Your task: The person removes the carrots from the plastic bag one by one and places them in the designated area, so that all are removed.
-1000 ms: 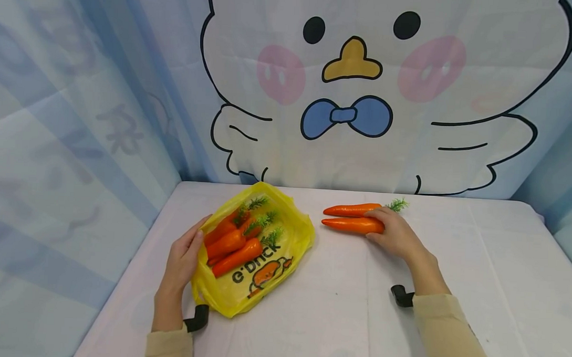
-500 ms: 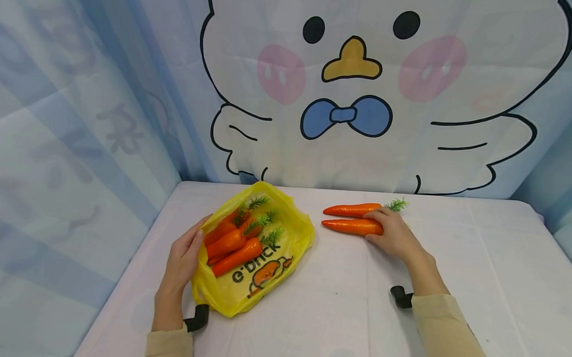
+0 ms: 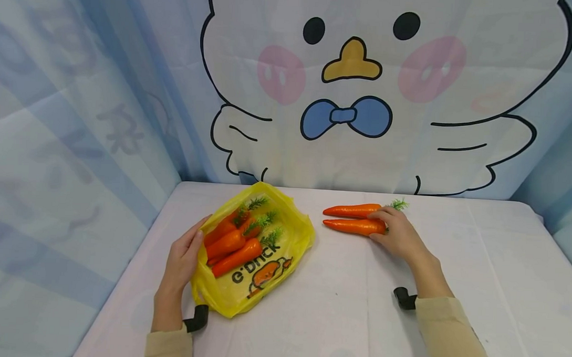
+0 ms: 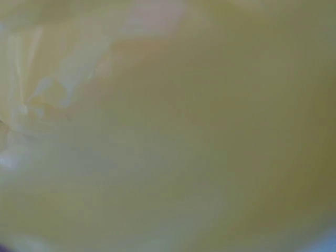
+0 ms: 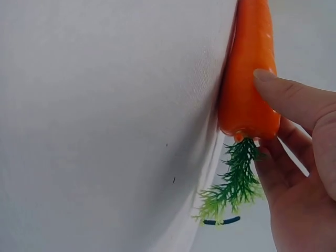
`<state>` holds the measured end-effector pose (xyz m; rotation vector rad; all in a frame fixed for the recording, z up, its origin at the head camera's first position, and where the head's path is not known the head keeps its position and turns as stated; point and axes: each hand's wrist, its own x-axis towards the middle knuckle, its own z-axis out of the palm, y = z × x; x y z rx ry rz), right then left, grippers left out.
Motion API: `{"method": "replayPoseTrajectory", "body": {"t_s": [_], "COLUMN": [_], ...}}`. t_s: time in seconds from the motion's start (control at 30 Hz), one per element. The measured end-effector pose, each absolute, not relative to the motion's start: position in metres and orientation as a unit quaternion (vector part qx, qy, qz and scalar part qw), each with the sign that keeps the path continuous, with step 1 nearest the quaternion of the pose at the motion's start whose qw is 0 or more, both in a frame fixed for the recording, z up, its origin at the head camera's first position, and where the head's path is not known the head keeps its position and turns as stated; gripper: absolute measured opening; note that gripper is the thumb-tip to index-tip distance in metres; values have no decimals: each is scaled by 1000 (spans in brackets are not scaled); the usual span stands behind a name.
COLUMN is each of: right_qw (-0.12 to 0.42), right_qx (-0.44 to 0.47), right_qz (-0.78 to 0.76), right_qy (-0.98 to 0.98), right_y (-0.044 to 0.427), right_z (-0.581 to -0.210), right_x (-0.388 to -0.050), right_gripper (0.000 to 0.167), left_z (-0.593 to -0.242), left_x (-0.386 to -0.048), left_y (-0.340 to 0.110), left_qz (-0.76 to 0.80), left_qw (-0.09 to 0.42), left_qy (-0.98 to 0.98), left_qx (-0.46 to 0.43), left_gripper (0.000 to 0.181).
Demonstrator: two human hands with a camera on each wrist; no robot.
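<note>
In the head view, a yellow plastic bag (image 3: pixel 291 220) lies opened out at the left, with several orange carrots (image 3: pixel 238 258) with green tops on it. My left hand (image 3: pixel 181 259) holds the bag's left edge; some fingertips are hidden by plastic. Yellow film (image 4: pixel 210 131) fills the left wrist view, blurred. Right of the bag, two carrots lie side by side, tips pointing left. My right hand (image 3: pixel 399 235) pinches the thick end of the nearer carrot (image 3: pixel 350 226). The farther carrot (image 3: pixel 351 210) lies just beyond, by the fingers. In the right wrist view, my thumb presses the carrot (image 5: pixel 249 89) above its green top.
A white cloth covers the table (image 3: pixel 328 316). Behind it hangs a curtain (image 3: pixel 345 159) with a cartoon bird, and another curtain (image 3: pixel 68 192) stands at the left. Black camera mounts (image 3: pixel 405 298) stick out beside both wrists.
My right hand has shifted slightly to the right, and the nearer carrot's tip has moved a touch the same way. The left hand and the bag stay where they were.
</note>
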<state>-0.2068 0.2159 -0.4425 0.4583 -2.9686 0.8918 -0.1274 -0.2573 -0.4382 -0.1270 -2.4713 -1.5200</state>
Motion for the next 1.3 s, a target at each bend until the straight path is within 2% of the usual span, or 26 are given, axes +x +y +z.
{"method": "replayPoseTrajectory", "body": {"t_s": [0.77, 1.3], "right_qw": [12, 5], "right_qx": [144, 138], "right_qz": [291, 303], "right_qy": [-946, -943], "right_y": [212, 213], "right_z": [-445, -441], "right_x": [-209, -205], "right_gripper": [35, 42], "left_z": [-436, -434], "left_x": [-126, -125], "left_y": [-258, -255], "left_qz": [-523, -518], "left_qw": [111, 100], "left_qy": [-845, -849], "left_qx": [-38, -24], "left_gripper": [43, 45]}}
